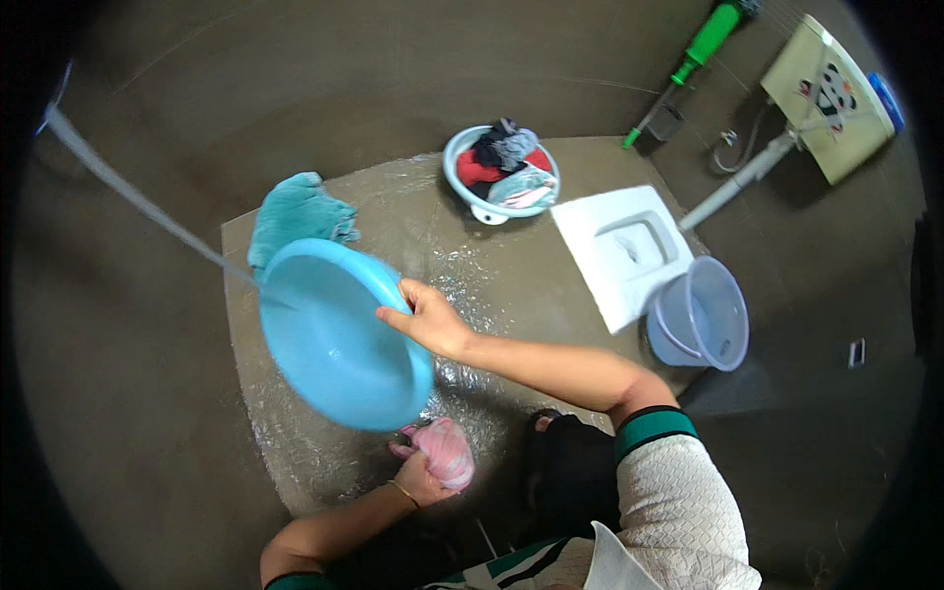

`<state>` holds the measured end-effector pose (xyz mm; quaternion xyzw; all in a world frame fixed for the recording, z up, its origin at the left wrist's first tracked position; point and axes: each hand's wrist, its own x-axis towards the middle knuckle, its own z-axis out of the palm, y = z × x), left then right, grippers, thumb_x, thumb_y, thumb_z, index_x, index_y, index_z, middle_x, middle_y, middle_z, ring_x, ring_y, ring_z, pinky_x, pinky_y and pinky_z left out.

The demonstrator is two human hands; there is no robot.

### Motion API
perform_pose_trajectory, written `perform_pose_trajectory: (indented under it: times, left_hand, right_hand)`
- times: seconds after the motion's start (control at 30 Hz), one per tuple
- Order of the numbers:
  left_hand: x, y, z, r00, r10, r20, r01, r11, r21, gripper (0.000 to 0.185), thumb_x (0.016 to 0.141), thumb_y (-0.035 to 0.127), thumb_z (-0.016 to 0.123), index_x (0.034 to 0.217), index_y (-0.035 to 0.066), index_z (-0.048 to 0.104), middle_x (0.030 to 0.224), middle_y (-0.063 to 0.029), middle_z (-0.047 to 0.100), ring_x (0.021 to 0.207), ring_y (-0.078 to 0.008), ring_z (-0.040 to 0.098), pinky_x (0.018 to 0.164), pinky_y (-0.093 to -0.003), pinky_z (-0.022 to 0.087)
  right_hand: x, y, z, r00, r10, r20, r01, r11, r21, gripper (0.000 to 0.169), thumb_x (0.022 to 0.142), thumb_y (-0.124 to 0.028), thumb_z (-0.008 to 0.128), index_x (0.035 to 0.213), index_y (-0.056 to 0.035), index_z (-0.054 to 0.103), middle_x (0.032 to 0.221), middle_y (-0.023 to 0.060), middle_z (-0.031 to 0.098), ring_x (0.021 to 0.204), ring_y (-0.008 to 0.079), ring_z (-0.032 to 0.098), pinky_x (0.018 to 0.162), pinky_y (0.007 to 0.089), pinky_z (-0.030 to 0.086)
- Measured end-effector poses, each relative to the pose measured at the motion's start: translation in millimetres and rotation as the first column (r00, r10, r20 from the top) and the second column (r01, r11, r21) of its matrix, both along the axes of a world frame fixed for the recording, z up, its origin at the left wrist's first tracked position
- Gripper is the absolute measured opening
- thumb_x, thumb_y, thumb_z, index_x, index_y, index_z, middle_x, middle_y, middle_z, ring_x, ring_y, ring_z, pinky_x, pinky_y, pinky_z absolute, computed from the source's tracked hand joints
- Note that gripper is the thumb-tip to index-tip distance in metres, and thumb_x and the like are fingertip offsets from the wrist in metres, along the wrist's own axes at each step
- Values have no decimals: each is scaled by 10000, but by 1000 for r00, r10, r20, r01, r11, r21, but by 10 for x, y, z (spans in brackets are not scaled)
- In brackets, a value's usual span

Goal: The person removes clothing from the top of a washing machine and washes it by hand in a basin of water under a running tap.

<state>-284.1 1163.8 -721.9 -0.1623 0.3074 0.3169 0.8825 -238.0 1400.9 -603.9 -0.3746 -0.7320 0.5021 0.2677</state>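
Note:
My right hand grips the rim of a blue plastic basin, which is tilted on its side above the wet floor. A stream of water comes from the upper left and meets the basin's far rim. Below the basin, my left hand holds a wrung-up pink cloth with paler streaks. A folded teal towel lies by the wall, just behind the basin. Nothing but water shows inside the basin, and its underside is hidden from me.
A light blue tub of mixed clothes stands near the back wall. Right of it are a white squat toilet and a pale bucket. A cistern with its pipe and a green-handled brush are on the right wall. The floor is wet.

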Motion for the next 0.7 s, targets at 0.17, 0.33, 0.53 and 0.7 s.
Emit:
perform_pose_trajectory:
  times: [0.17, 0.33, 0.53, 0.7]
  left_hand:
    - [113, 138, 351, 995, 28, -94, -26, 999, 24, 410, 923, 403, 398, 1279, 206, 443, 1258, 0, 508, 1165, -180, 482, 985, -407, 393]
    - [35, -43, 72, 994, 109, -31, -110, 993, -36, 504, 875, 478, 461, 1291, 195, 432, 1295, -20, 487, 1181, -194, 478, 978, -429, 396]
    - [86, 167, 156, 976, 180, -125, -98, 870, 484, 516, 890, 539, 381, 1305, 233, 419, 1306, 22, 473, 1206, -172, 448, 1003, -416, 363]
    - [-79, 632, 907, 904, 294, 310, -397, 848, 352, 767, 775, 732, 337, 1377, 257, 306, 1389, 23, 372, 1267, -196, 365, 1012, -446, 324]
  right_hand:
    - [-431, -351, -1027, 904, -368, -218, 76, 640, -764, 198, 786, -109, 595, 940, 13, 570, 786, 87, 583, 697, 195, 569, 664, 344, 493]
    - [-637, -573, -1439, 903, -392, -178, 94, 584, -806, 205, 817, -132, 583, 965, -1, 530, 883, 89, 580, 790, 187, 562, 703, 328, 464]
    - [-412, -405, -1558, 993, 91, -79, -117, 570, -813, 510, 839, -455, 594, 1116, -36, 506, 1062, 92, 557, 947, 183, 534, 801, 357, 470]
    - [589, 374, -1275, 937, 342, 76, -140, 564, -814, 971, 753, -749, 427, 1404, -53, 239, 1402, 177, 299, 1253, 325, 324, 961, 516, 335]
